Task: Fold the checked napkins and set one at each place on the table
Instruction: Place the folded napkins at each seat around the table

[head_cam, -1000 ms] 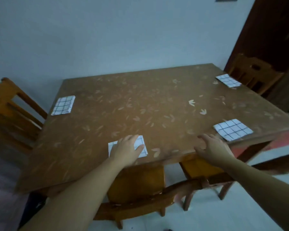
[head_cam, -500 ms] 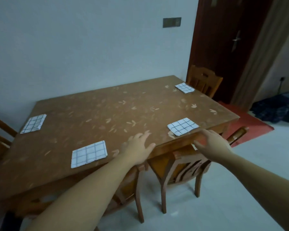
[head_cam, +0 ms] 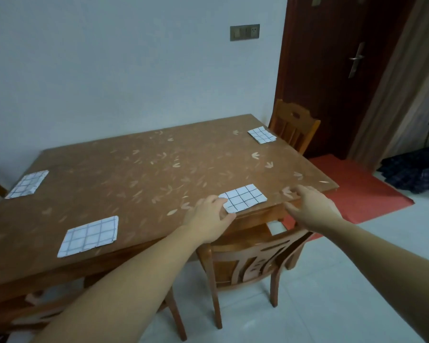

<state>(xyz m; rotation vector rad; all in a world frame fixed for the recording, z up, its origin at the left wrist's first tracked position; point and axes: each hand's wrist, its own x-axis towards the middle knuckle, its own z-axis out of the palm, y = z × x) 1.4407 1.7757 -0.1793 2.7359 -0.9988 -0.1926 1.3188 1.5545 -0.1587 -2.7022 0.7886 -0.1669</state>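
White napkin contact: the left hand (head_cam: 208, 216) has its fingertips on the near-left corner of the near-right napkin (head_cam: 244, 198), with the thumb just below at the table's near edge. I cannot tell whether this is a pinch or only a touch.
Right hand: the right hand (head_cam: 312, 209) is released, its fingers spread and holding nothing, at the near edge just right of that napkin, by the near right corner.
Napkin in hand's reach: folded flat and lying slightly askew, its near-left corner right at the table's near edge.
Slip risk: a pull toward the person would probably drag it over the edge onto the near chair (head_cam: 253, 258) below or the floor. The table (head_cam: 146, 174) looks smooth, so it would offer little hold.
Unfolding risk: if the fingers catch only the top layer, lifting could open the fold.
Sweep risk: the open right hand is near enough to knock the napkin's right side crooked if it crosses inward.
Other places: the near-left napkin (head_cam: 89, 236) lies along the near edge, the left-edge napkin (head_cam: 27, 184) at the left edge, and the far-right napkin (head_cam: 261, 134) at the far right corner before the far chair (head_cam: 292, 125). All are well apart from the hands and unlikely to be disturbed.
Progress: four places look laid, so only straightening seems left.
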